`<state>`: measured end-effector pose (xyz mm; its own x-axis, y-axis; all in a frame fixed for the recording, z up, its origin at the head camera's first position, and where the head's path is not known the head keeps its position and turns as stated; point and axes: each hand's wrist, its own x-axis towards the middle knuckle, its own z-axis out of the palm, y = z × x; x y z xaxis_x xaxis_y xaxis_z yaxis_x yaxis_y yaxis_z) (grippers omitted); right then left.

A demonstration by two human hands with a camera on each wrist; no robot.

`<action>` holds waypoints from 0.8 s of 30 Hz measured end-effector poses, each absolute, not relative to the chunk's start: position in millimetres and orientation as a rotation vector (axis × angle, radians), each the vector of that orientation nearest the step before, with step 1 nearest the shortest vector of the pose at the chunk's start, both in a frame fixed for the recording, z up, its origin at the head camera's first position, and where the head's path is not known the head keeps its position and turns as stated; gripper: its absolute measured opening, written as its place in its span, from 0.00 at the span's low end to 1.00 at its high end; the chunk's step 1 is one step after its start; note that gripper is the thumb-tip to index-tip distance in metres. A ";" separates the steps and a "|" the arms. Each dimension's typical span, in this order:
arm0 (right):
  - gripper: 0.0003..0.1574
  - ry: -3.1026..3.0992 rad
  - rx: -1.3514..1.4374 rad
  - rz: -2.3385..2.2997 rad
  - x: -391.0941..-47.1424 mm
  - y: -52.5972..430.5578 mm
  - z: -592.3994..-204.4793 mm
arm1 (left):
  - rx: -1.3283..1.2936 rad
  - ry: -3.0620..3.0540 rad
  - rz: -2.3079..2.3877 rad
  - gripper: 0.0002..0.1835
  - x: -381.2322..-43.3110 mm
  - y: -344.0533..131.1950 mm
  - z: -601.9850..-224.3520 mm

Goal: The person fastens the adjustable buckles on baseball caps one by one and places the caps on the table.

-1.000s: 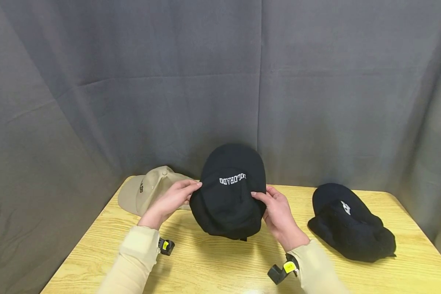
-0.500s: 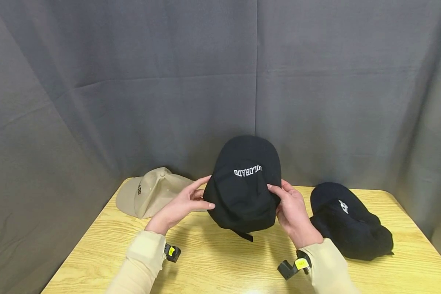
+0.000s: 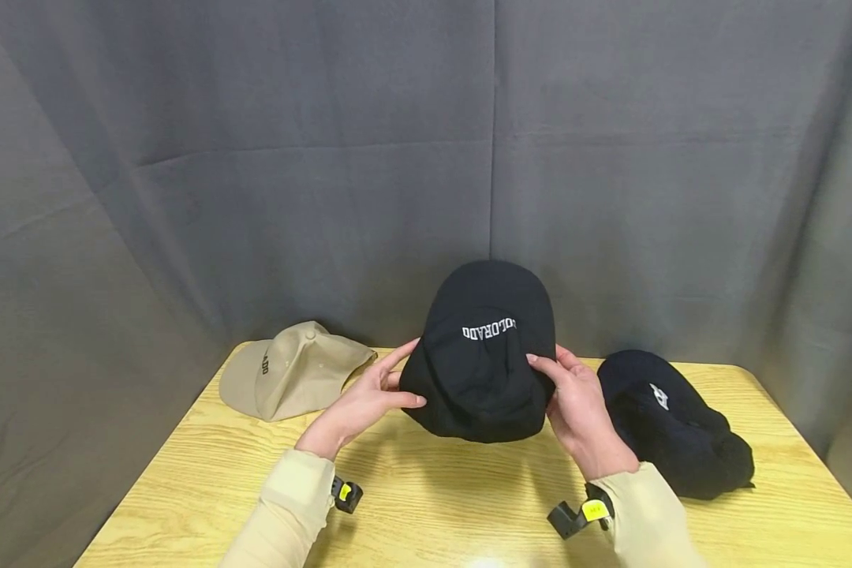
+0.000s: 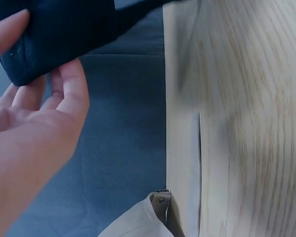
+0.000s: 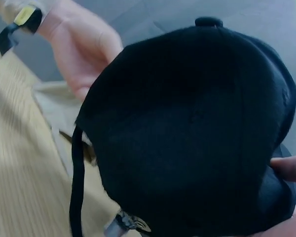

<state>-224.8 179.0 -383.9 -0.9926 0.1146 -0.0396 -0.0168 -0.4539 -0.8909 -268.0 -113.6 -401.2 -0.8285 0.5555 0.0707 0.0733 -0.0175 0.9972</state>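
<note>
A black baseball cap [image 3: 486, 371] is held up over the table, brim pointing away, its white COLORADO lettering upside down in the head view. My left hand [image 3: 358, 406] grips the cap's left side, thumb on the near face and fingers reaching behind. From the left wrist view, that thumb lies on one side of the black fabric and the fingers [image 4: 71, 81] on the other. On the opposite side, my right hand [image 3: 582, 402] pinches the cap where crown and brim meet. The right wrist view shows the crown [image 5: 187, 123], its top button and a dangling strap [image 5: 77, 182].
A beige cap [image 3: 305, 375] lies at the back left of the wooden table [image 3: 426, 505]. Another dark cap [image 3: 681, 442] with a white emblem rests on the right, close beside my right wrist. A grey curtain [image 3: 326, 197] hangs behind the table.
Both hands have moved right with the black cap, slightly upward. My left fingers have shifted from a pinch at the brim's edge to a wider grip round the crown's side.
</note>
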 end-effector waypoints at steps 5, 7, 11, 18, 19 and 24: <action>0.19 -1.680 -0.144 2.558 -221.4 185.1 -385.9 | 0.626 1.949 1.945 0.41 -268.6 -109.9 -402.1; 0.20 -1.689 -0.140 2.554 -219.9 187.1 -386.1 | 0.617 1.943 1.960 0.39 -268.5 -107.5 -403.0; 0.20 -1.679 -0.157 2.551 -217.5 190.3 -385.0 | 0.593 1.925 1.973 0.33 -267.7 -101.0 -405.1; 0.17 -1.607 -0.190 2.562 -215.4 194.7 -383.9 | 0.609 1.915 1.960 0.16 -264.4 -88.2 -409.6; 0.17 -1.599 -0.192 2.565 -215.1 195.5 -383.9 | 0.602 1.916 1.965 0.15 -263.8 -86.8 -410.0; 0.18 -1.611 -0.224 2.557 -213.5 199.5 -384.7 | 0.555 1.940 1.980 0.14 -262.2 -81.7 -410.2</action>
